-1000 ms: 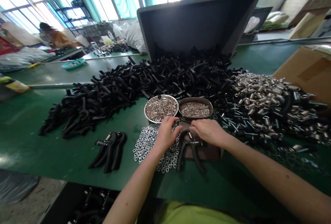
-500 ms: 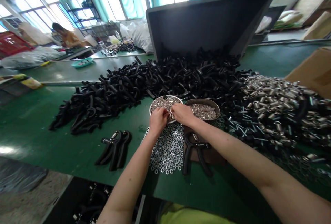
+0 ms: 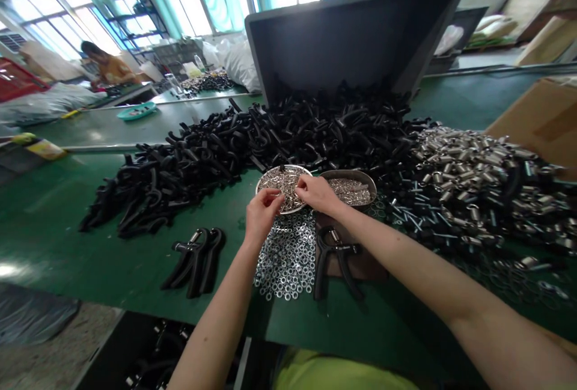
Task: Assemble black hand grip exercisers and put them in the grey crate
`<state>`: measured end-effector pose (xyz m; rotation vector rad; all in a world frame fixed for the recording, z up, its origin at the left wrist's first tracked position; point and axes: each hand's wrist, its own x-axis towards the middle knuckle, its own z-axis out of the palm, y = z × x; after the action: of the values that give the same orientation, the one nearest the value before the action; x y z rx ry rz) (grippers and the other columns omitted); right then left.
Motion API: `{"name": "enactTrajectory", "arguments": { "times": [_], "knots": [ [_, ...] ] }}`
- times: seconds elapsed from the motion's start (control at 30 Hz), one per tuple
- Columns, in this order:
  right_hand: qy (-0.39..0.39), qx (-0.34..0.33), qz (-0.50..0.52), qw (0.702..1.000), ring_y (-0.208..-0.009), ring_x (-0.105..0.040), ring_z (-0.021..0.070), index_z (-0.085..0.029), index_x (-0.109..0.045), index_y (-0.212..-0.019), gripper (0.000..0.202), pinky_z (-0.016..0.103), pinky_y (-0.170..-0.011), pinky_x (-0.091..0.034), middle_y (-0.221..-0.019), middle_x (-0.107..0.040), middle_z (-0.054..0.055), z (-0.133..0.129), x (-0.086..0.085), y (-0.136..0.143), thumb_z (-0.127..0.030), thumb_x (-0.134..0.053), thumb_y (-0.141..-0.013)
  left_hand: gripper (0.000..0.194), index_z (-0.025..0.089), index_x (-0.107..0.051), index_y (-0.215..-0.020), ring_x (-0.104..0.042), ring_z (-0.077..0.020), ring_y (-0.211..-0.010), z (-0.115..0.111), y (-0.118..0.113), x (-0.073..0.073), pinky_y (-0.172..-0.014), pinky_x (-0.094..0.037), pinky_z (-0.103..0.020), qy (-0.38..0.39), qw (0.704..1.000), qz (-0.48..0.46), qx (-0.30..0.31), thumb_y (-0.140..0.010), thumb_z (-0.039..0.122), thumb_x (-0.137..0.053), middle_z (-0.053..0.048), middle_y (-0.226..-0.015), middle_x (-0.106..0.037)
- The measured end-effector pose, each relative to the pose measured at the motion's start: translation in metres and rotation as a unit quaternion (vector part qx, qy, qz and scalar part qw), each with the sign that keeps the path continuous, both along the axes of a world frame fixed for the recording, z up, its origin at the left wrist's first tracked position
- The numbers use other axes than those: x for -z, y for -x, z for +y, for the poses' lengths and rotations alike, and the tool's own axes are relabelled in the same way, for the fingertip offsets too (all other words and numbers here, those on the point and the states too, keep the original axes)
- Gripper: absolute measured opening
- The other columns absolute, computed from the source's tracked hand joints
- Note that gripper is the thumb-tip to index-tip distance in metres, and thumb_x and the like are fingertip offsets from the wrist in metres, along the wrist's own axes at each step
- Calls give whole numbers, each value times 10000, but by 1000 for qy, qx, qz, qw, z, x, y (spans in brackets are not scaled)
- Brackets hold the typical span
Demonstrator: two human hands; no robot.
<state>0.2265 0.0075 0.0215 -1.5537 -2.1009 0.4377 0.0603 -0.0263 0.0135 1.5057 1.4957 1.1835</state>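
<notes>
My left hand (image 3: 262, 213) is at the left rim of a round white dish (image 3: 258, 187) full of small metal pins (image 3: 288, 177). Its thumb and fingertips are pinched together, and whatever they grip is too small to name. Over the right side of that dish, my right hand (image 3: 319, 193) dips its closed fingertips among the pins; what they hold is hidden. Beside it stands an oval metal tin (image 3: 374, 188) with more small metal parts. Metal nuts (image 3: 286, 261) lie spread below the dish. A black hand grip strengthener (image 3: 336, 252) rests under my right forearm.
More hand grips (image 3: 198, 258) lie at left. Black handles (image 3: 315, 128) are heaped before a tipped grey bin (image 3: 351, 41). Springs (image 3: 478, 167) and bolts (image 3: 421, 213) pile up at right, near a cardboard box (image 3: 541, 119). Another person (image 3: 110, 68) sits at the far left.
My left hand has moved left and slightly down, away from my right hand, toward the dish's edge. My right hand stays over the pins. The whole view has shifted slightly.
</notes>
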Motion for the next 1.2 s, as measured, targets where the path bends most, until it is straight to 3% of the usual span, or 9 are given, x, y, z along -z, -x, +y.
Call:
{"name": "enactTrajectory", "arguments": {
  "times": [0.17, 0.27, 0.47, 0.73, 0.83, 0.9, 1.03, 1.1, 1.2],
  "knots": [
    [76, -16, 156, 985, -553, -600, 106, -169, -568, -1034, 241, 219, -537, -449, -737, -682, -2, -39, 3, -39, -234, -516, -808, 217, 164, -699, -863, -542, -116, -565, -49, -16, 7, -548, -437, -228, 73, 992, -19, 102, -731, 323, -634, -6, -696, -653],
    [146, -7, 253, 956, -519, -602, 114, -163, -601, -936, 174, 222, -496, -455, -700, -674, 8, -65, 15, -61, -252, -522, -808, 143, 165, -678, -758, -553, -128, -593, -73, -31, 20, -560, -432, -232, 110, 980, -20, 164, -729, 301, -642, 1, -674, -641],
    [92, 19, 57, 994, -624, -607, 120, -174, -638, -781, 191, 215, -577, -422, -688, -666, 2, -79, 38, -70, -290, -502, -850, 69, 184, -672, -744, -586, -147, -707, -84, -57, 41, -657, -426, -243, 69, 981, 54, 174, -754, 232, -623, 1, -741, -659],
    [46, -11, -70, 996, -793, -604, 178, -160, -641, -838, 161, 250, -661, -373, -856, -675, 73, -80, 37, -61, -247, -508, -862, 47, 189, -646, -770, -591, -138, -700, -81, -67, 40, -663, -421, -235, 16, 980, 119, 161, -785, 177, -603, 9, -761, -665],
    [38, -29, -109, 993, -809, -604, 189, -170, -645, -864, 188, 255, -653, -369, -888, -667, 80, -86, 37, -59, -273, -489, -883, 87, 188, -637, -767, -586, -145, -728, -81, -68, 38, -680, -422, -241, -56, 963, 194, 181, -804, 137, -577, -4, -768, -658],
    [29, -39, -128, 991, -842, -600, 188, -188, -648, -898, 215, 256, -672, -380, -895, -663, 66, -91, 35, -62, -301, -465, -904, 124, 189, -639, -794, -576, -162, -759, -80, -68, 36, -690, -425, -257, -122, 929, 277, 211, -835, 133, -535, -28, -787, -647],
    [-25, -18, -181, 983, -928, -578, 177, -231, -608, -1046, 209, 255, -698, -407, -981, -643, 44, -118, 25, -90, -293, -463, -908, 178, 208, -638, -907, -556, -193, -828, -78, -69, 31, -703, -438, -283, -195, 839, 423, 281, -882, 162, -468, -60, -855, -631],
    [-33, 29, -220, 974, -896, -579, 185, -224, -602, -1006, 192, 262, -633, -412, -958, -635, 51, -144, 24, -115, -311, -469, -900, 166, 217, -631, -936, -556, -185, -814, -78, -68, 32, -706, -448, -281, -185, 841, 422, 284, -891, 197, -473, -51, -845, -631],
    [-24, 115, -278, 953, -804, -571, 214, -220, -572, -885, 204, 279, -524, -379, -858, -612, 60, -188, 33, -156, -402, -481, -871, 175, 206, -629, -960, -555, -182, -824, -87, -64, 37, -740, -470, -294, -176, 880, 367, 245, -900, 253, -471, -55, -867, -634]
  ]
}}
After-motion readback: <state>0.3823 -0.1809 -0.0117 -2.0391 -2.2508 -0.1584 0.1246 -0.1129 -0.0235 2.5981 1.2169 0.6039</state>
